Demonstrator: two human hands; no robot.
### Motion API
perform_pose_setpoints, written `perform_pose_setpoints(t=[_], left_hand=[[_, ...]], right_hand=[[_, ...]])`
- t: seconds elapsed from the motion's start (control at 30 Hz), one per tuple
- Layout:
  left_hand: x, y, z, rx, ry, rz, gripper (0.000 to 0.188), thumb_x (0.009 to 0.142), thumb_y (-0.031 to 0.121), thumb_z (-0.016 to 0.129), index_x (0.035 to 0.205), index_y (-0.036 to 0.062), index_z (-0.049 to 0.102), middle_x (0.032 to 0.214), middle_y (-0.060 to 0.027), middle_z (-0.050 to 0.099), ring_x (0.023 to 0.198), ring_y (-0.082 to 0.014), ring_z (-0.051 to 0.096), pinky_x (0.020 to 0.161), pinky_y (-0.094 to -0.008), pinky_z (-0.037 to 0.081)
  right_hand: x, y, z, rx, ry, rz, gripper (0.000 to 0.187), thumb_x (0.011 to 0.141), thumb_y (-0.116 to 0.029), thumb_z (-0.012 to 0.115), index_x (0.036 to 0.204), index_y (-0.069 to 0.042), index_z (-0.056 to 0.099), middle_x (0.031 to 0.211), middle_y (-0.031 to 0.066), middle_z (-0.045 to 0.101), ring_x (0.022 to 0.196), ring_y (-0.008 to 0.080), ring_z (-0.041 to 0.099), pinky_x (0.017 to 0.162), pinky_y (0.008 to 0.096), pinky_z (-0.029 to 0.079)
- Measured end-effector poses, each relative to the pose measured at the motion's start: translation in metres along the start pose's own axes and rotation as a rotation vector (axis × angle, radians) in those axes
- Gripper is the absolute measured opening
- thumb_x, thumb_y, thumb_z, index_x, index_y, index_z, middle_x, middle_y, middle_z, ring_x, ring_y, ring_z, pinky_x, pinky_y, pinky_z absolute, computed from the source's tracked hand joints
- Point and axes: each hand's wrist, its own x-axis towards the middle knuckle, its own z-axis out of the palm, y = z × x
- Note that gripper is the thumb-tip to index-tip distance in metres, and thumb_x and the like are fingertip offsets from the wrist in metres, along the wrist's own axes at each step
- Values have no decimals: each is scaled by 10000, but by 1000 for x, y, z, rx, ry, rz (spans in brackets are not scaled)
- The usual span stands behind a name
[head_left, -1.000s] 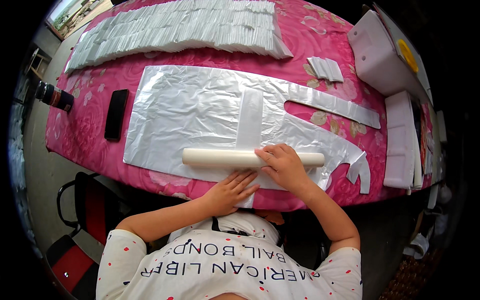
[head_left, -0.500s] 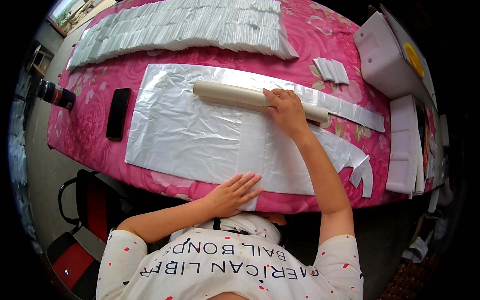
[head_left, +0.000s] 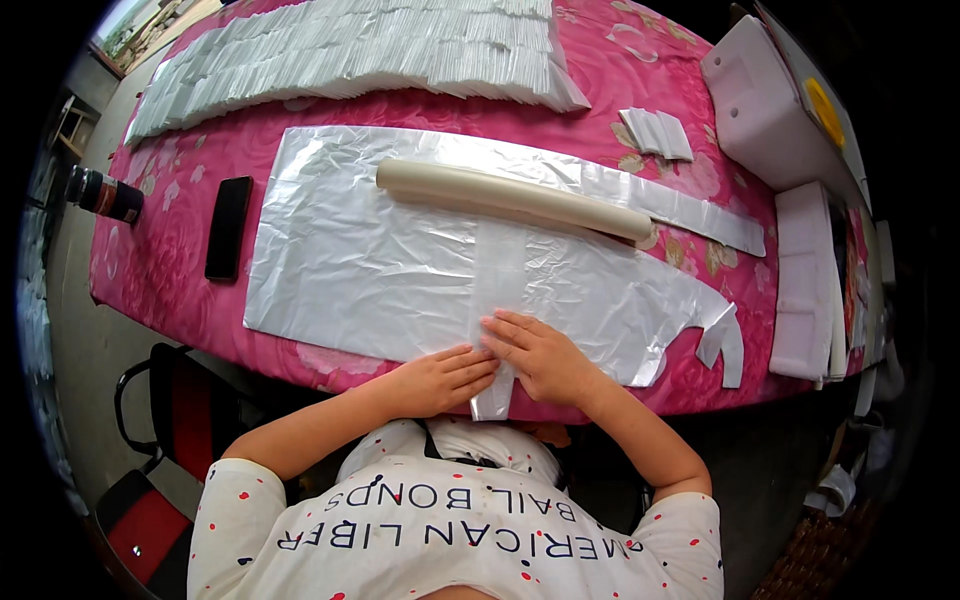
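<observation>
1. Both hands sit at the near edge of the bench [head_left: 180, 250], palms down, fingers flat and spread on a narrow clear plastic strip [head_left: 497, 300]. Neither hand grips anything; they only press.
2. Left hand [head_left: 440, 380] touches the strip's left edge; right hand [head_left: 540, 355] covers its right edge. Fingertips nearly meet over the strip.
3. The strip's long axis runs away from the person, from the bench edge (its end hangs slightly over) up toward the cream roll [head_left: 510, 198]. It lies on top of the large clear plastic sheet [head_left: 350, 260], crossing it at about a right angle.
4. The roll's long axis runs left-right, slightly tilted, far end lower to the right. It is straight ahead of both hands, well apart from them, resting on the sheet's far part. The right hand is marginally nearer the roll's right end, the left nearer its left end.
5. Cut plastic offcuts [head_left: 720, 340] lie right of the right hand, near the sheet's right end.
6. Containers: white foam boxes [head_left: 760, 110] at the far right; contents not visible. A stack of white foam slabs [head_left: 805, 280] sits beside them.
7. Elsewhere: long row of folded clear bags [head_left: 350, 50] along the far side, small folded stack [head_left: 657, 132], black phone [head_left: 228, 226] and dark bottle [head_left: 105, 195] at left.
</observation>
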Motion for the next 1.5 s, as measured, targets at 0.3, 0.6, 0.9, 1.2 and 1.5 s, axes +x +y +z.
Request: perform_pose_setpoints(t=[0.3,0.6,0.9,1.2,1.5], left_hand=[[19,-9,-15,-84,209,-147,445,740,132,602,1164,19,527,1219,-131,529,1120,-265,515,958,-396,406],[22,-12,-10,45,246,-225,379,742,111,573,1106,7,558,1091,-113,591,988,-249,575,859,-371,457],[62,-21,-37,-589,226,-1017,348,838,140,558,1154,0,518,736,-143,603,732,-283,593,665,-363,463],[50,-11,-6,93,211,-510,656,816,235,569,1338,-58,300,1377,-198,325,1260,-337,331,1030,-421,281],[49,0,4,98,33,-576,782,821,432,525,1351,-81,263,1438,-236,209,1364,-334,154,1106,-431,126]], right_hand=[[-4,-2,15,-89,280,69,319,705,-17,570,1022,-22,602,1099,97,589,1031,261,563,863,344,475],[-2,5,15,-138,387,52,284,672,-18,634,953,-51,650,962,57,629,841,230,596,689,313,507],[28,9,-8,459,263,823,180,813,-176,600,805,-11,672,596,107,603,534,212,580,554,314,458],[41,24,-16,588,132,975,264,829,-226,593,766,22,660,598,103,625,541,159,627,502,281,460],[43,26,-19,655,90,1003,268,831,-230,597,772,25,656,601,98,624,542,150,641,480,265,463]])
